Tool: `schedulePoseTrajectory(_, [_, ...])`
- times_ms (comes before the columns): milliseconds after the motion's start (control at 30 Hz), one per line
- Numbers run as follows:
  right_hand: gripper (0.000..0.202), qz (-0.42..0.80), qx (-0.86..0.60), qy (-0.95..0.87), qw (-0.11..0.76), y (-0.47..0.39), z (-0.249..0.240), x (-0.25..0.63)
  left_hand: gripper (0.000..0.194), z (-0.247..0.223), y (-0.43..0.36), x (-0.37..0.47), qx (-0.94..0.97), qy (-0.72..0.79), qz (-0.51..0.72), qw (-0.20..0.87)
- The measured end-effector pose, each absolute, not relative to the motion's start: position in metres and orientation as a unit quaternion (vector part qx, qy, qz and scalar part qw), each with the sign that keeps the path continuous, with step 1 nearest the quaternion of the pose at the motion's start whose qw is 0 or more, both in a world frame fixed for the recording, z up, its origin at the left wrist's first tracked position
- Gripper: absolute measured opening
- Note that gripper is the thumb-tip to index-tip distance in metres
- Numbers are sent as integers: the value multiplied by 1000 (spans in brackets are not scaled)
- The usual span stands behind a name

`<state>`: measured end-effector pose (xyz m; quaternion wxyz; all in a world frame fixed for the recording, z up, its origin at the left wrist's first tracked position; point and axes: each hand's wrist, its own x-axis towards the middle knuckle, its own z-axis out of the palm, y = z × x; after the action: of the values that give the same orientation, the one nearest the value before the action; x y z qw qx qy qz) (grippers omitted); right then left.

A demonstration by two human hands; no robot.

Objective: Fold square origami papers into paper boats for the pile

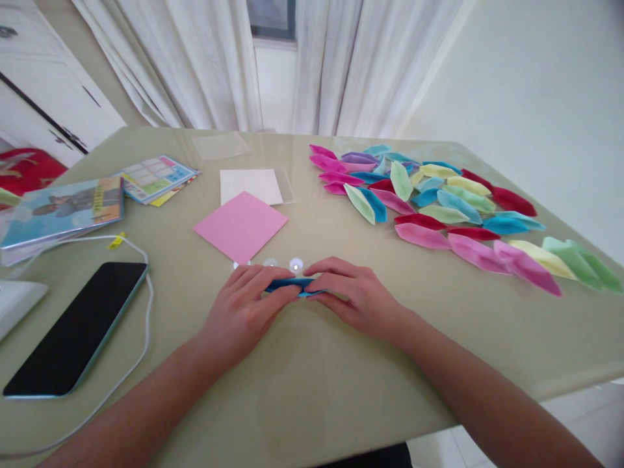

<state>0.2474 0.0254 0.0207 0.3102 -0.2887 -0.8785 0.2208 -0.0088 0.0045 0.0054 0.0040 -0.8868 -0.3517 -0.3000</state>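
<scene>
A narrow strip of folded blue paper (298, 284) lies across the table between my hands. My left hand (251, 309) pinches its left end, thumb below and fingers over the top. Its right end is gripped by my right hand (358, 296), with the fingertips close to my left thumb. Fingers cover much of the paper, so its full shape is hidden. Just beyond my left hand lies a pink square sheet (241, 227), turned cornerwise. It overlaps a white sheet (249, 186) in a clear sleeve.
Several folded paper pieces (448, 198) in many colours spread over the right side. At left are a phone (78, 328), a white cable (148, 312), a picture book (63, 211) and printed cards (158, 177). A clear sleeve (221, 146) lies near the back edge.
</scene>
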Motion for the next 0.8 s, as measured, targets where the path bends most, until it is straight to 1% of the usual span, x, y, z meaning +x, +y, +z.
schedulePoseTrajectory(133, [15,242,-307,-860,328,27,23,248,12,5,8,-12,-862,-389,-322,-42])
schedulePoseTrajectory(200, [12,263,-328,-840,344,29,25,249,10,6,10,-13,-849,-405,-328,-83])
schedulePoseTrajectory(267, [7,311,-345,-814,349,31,27,249,12,8,11,-13,-842,-401,-338,-127])
schedulePoseTrajectory(367, [6,379,-365,-778,343,32,28,249,10,11,11,-12,-827,-397,-357,-178])
schedulePoseTrajectory(467, [4,379,-381,-766,354,33,29,249,4,12,12,-12,-808,-418,-364,-202])
schedulePoseTrajectory(800, [8,408,-352,-755,372,32,28,247,12,9,11,-12,-808,-392,-368,-240])
